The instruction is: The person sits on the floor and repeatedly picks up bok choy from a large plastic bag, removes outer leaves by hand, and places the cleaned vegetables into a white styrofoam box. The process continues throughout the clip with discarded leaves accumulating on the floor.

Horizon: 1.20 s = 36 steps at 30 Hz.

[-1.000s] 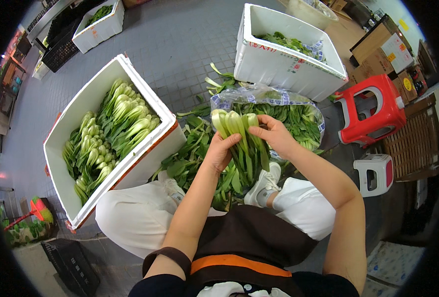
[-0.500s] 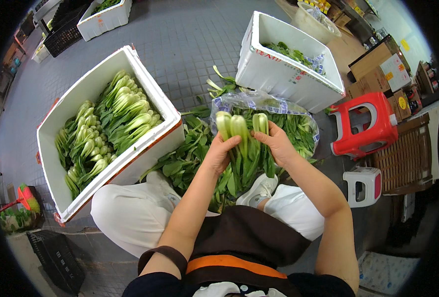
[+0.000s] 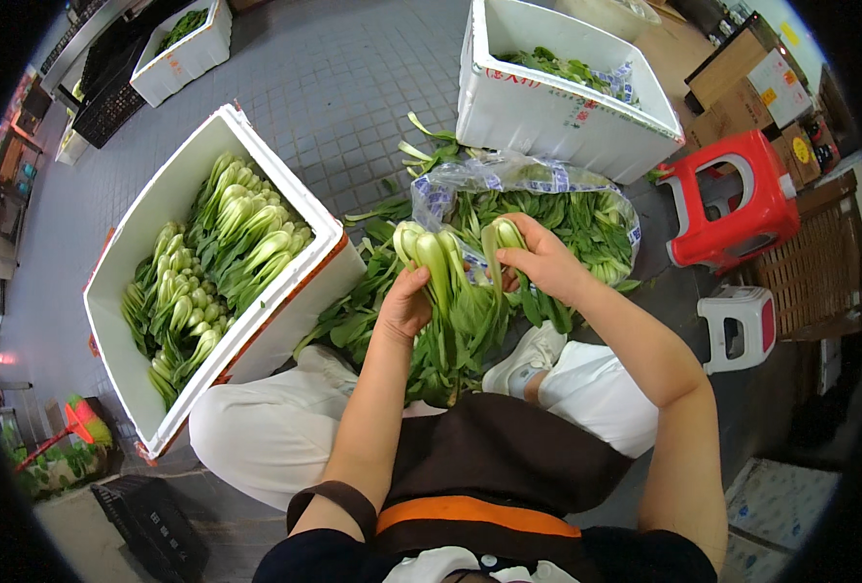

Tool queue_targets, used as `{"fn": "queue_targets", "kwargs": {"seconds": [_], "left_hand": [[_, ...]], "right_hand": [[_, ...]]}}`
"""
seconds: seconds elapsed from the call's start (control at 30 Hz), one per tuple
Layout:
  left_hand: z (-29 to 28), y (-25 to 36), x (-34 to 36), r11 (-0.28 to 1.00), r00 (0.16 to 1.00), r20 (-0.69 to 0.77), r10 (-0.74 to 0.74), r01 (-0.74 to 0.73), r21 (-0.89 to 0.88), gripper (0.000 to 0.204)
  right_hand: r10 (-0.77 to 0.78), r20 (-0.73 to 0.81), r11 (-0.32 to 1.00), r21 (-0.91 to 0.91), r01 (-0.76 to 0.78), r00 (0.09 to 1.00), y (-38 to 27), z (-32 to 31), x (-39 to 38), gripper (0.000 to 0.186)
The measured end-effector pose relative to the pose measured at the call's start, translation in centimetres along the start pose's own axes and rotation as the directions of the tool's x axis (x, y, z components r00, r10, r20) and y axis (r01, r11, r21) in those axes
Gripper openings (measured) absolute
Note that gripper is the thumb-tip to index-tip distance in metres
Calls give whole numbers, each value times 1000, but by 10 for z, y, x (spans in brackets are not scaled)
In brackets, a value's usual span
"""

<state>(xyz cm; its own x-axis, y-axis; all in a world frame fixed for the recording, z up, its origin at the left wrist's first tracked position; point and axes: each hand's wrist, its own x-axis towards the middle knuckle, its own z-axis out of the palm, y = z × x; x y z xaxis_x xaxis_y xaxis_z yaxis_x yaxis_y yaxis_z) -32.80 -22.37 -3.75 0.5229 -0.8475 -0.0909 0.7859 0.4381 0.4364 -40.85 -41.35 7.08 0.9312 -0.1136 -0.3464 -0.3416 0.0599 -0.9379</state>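
Note:
My left hand is closed round a bunch of bok choy, pale stalk ends up and leaves hanging down. Close beside it, my right hand grips another bok choy near its pale base, thumb across the stalk. The fingertips behind the stalks are partly hidden. Below the hands lie loose leaves between my shoes. Just beyond is a clear plastic bag with blue print, holding more greens. At left, a white foam box holds neatly stacked bok choy.
A second white foam box with some greens stands ahead to the right. Right of the bag are a red stool and a small white stool. Black crates sit lower left and far left. Cardboard boxes stand at far right.
My hands have moved apart slightly, the right one shifting right with its bok choy tilted. The left hand's bunch has shifted left. The whole view has also shifted a little.

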Motion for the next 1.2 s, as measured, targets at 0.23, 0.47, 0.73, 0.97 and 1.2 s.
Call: {"fn": "queue_targets", "kwargs": {"seconds": [0.23,0.47,0.73,0.97,1.2], "left_hand": [[-14,3,-4,997,996,91,25,-31,66,69],[-15,8,-3,999,996,89,28,-30,19,67],[0,10,-4,993,992,128,-4,-11,114,65],[-4,1,-3,962,984,57,-168,151,227,51],[-1,2,-3,926,978,-21,-208,204,318,50]], "right_hand": [[-195,-26,871,-465,161,980,-10,7,-7,19],[-338,99,702,-636,321,936,9,0,-3,14],[-194,-43,603,-793,85,980,0,7,-5,31],[-317,58,699,-661,274,947,13,5,5,25],[-43,94,830,-551,88,995,3,7,0,19]]}}
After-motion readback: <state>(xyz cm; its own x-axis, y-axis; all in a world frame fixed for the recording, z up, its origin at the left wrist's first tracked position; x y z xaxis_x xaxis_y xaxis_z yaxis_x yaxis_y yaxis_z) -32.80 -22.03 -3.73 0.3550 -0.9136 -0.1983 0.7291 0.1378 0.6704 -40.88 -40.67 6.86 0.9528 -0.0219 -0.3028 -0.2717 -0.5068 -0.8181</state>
